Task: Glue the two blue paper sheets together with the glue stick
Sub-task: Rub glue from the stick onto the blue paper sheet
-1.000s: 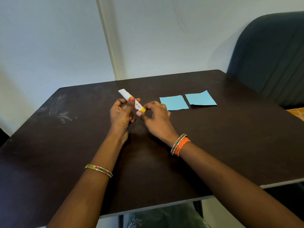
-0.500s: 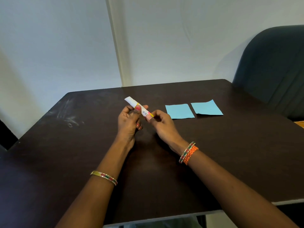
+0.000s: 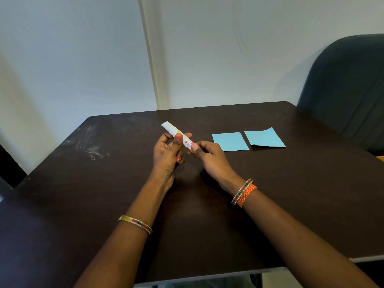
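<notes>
A white glue stick [image 3: 176, 133] with a yellow band is held above the dark table [image 3: 104, 183], tilted with its white cap end pointing up and to the left. My left hand [image 3: 168, 154] grips it near the middle, thumb on the yellow band. My right hand [image 3: 209, 156] pinches its lower end between thumb and fingers. Two blue paper sheets lie flat side by side, right of my hands: the left sheet [image 3: 230, 141] and the right sheet [image 3: 265, 137], whose near left corner curls slightly. Neither hand touches them.
A dark upholstered chair [image 3: 349, 84] stands at the table's far right corner. A white wall runs behind the table. Pale scuff marks [image 3: 89, 146] show on the table's left part. The table's front edge is near my forearms.
The camera has tilted up a little, so the table sits lower in the frame. Both hands keep hold of the glue stick; my right fingers have shifted slightly on its lower end.
</notes>
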